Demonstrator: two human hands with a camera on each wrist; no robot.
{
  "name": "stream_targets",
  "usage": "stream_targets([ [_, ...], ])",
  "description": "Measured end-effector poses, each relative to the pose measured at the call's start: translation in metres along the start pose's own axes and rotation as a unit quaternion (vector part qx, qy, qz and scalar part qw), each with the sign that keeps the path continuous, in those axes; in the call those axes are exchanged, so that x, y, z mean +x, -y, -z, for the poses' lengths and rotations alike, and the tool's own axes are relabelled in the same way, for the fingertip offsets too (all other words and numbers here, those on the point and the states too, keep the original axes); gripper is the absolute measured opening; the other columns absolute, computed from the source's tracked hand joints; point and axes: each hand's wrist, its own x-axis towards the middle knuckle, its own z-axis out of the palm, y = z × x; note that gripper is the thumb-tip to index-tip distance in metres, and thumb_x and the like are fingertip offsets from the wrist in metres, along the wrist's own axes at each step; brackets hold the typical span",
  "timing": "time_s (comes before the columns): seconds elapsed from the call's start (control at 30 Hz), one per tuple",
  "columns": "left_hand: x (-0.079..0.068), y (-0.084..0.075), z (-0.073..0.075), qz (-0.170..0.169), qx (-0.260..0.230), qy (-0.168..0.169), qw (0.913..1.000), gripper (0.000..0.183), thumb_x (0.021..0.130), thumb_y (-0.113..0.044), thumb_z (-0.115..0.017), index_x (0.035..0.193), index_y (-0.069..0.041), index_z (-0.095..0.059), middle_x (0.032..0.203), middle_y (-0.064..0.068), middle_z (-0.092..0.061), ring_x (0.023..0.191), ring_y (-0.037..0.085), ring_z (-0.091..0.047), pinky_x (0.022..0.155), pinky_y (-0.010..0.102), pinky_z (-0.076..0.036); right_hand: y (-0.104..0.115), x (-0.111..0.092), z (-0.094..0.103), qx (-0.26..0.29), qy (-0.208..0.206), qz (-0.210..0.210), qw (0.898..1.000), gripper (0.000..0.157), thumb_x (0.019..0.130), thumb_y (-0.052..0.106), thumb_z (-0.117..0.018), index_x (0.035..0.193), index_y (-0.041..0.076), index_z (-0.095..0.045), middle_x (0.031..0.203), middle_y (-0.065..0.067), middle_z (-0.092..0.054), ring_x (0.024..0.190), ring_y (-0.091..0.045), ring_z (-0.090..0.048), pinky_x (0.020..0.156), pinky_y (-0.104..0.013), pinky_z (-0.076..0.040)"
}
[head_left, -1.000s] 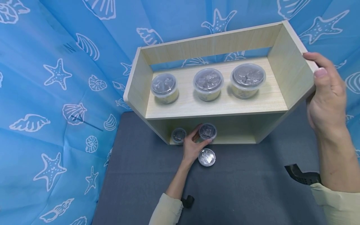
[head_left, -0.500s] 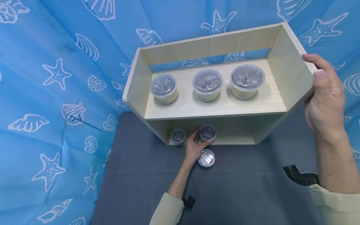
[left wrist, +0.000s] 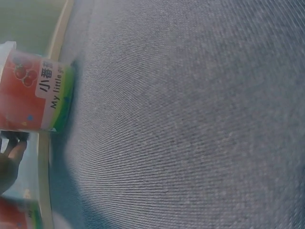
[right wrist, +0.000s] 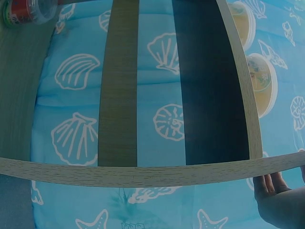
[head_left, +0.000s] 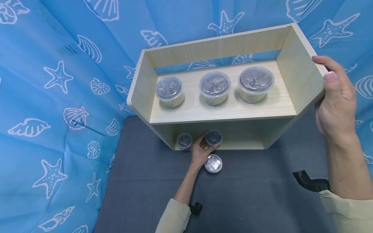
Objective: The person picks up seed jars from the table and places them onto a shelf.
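My left hand (head_left: 200, 154) grips a small lidded plastic tub (head_left: 214, 137) at the lower shelf's front edge, thumb and fingers around its sides. Just in front of the shelf, a silver-topped tub (head_left: 213, 163) sits on the cloth. The left wrist view has a red tub (left wrist: 26, 93) with a tomato label ahead of the shelf edge, my fingers (left wrist: 16, 152) partly showing beside it. Another small tub (head_left: 184, 141) stands left on the lower shelf. At the right, my right hand (head_left: 338, 94) holds the side panel of the wooden shelf (head_left: 298, 61).
Three larger lidded tubs, left (head_left: 170, 92), middle (head_left: 215, 88) and right (head_left: 255, 84), stand on the upper shelf. A blue curtain (head_left: 58, 97) with shell prints hangs behind and at left. Dark grey cloth (head_left: 247, 194) covers the table.
The gripped tub has shifted slightly left within the last half second, still in my left hand. My right hand keeps its hold on the shelf panel.
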Motion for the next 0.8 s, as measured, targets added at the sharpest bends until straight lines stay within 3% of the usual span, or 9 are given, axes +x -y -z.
stream_targets([
  [0.6, -0.001, 0.004, 0.004, -0.02, 0.016, -0.002, 0.9997, 0.065, 0.075, 0.019, -0.074, 0.134, 0.021, -0.046, 0.132, 0.039, -0.05, 0.125, 0.051, -0.049, 0.103, 0.055, -0.04, -0.0011, 0.0003, -0.0011, -0.005, 0.003, 0.011, 1.0, 0.036, 0.103, 0.015, -0.049, 0.133, -0.001, -0.058, 0.125, -0.021, -0.05, 0.105, -0.026, -0.049, 0.08, -0.028, -0.037],
  [0.8, -0.0019, 0.0055, 0.0031, -0.01, 0.015, 0.003, 0.9998, 0.065, 0.076, 0.019, -0.072, 0.135, 0.021, -0.044, 0.136, 0.039, -0.047, 0.128, 0.051, -0.046, 0.105, 0.055, -0.038, -0.0012, -0.0003, -0.001, -0.004, 0.002, 0.009, 1.0, 0.036, 0.103, 0.015, -0.048, 0.134, -0.001, -0.058, 0.125, -0.021, -0.05, 0.107, -0.027, -0.049, 0.082, -0.028, -0.037],
])
